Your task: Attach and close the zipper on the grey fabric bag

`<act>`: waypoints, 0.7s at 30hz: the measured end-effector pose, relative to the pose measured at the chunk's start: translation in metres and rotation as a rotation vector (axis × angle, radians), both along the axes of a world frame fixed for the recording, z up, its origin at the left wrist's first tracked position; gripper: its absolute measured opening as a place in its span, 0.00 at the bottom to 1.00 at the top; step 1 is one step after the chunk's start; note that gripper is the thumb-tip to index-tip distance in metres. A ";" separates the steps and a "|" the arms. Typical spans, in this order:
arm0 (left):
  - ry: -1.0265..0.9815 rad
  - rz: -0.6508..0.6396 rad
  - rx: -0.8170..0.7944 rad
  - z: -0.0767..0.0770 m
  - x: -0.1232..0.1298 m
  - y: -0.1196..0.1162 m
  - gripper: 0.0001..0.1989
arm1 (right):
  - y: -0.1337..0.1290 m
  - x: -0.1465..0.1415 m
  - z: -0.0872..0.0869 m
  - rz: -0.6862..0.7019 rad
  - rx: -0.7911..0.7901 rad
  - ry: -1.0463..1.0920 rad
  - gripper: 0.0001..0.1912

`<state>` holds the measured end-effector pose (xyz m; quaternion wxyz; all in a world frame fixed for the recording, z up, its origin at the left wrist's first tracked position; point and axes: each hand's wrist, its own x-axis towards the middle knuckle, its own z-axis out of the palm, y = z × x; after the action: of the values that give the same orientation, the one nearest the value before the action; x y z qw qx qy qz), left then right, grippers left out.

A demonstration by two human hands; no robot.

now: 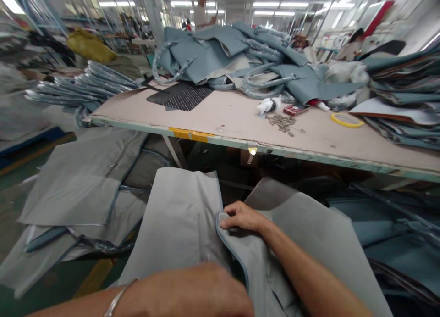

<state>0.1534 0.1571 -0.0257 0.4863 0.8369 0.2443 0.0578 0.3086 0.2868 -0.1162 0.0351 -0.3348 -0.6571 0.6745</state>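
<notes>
A large grey fabric piece with blue-grey edging (pixel 182 207) lies spread below the table's front edge, across the bottom middle of the view. My right hand (pixel 242 217) pinches its edge, with thumb and fingers closed on the bound seam. From the lower left comes my left hand (pixel 195 291), a silver bangle at its wrist, low over the same fabric and close to the camera. Its fingers are blurred and out of sight, so their grip cannot be made out.
The table (pixel 192 110) bears heaped blue-grey bag pieces (pixel 213 51), small metal parts (pixel 282 123), a yellow tape roll (pixel 347 120) and a stack of panels (pixel 405 87). More grey fabric pieces (pixel 82 170) lie at left. A person (pixel 202 14) stands behind the table.
</notes>
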 end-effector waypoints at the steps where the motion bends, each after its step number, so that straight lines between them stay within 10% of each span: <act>1: 0.042 0.191 0.085 0.010 -0.008 0.017 0.07 | -0.003 0.002 0.006 -0.009 0.028 0.021 0.25; 3: 0.124 0.718 0.350 0.025 -0.031 0.056 0.11 | -0.011 0.006 0.018 -0.016 0.086 0.058 0.21; 5: 0.124 0.960 0.553 0.031 -0.054 0.095 0.29 | -0.017 0.011 0.029 -0.020 0.144 0.086 0.18; 9: 0.180 0.879 0.331 0.019 -0.078 0.139 0.29 | -0.025 0.018 0.038 -0.027 0.272 0.119 0.16; 14: 0.030 0.779 0.149 0.013 -0.081 0.135 0.25 | -0.020 0.027 0.045 -0.035 0.425 0.164 0.14; 21: -0.304 1.072 0.110 0.078 -0.118 0.095 0.22 | -0.008 0.083 0.093 -0.242 0.658 0.278 0.16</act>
<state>0.0353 0.2525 0.0524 0.3745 0.6020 0.5592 0.4296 0.3912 0.2788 -0.0230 0.3091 -0.2860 -0.7834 0.4571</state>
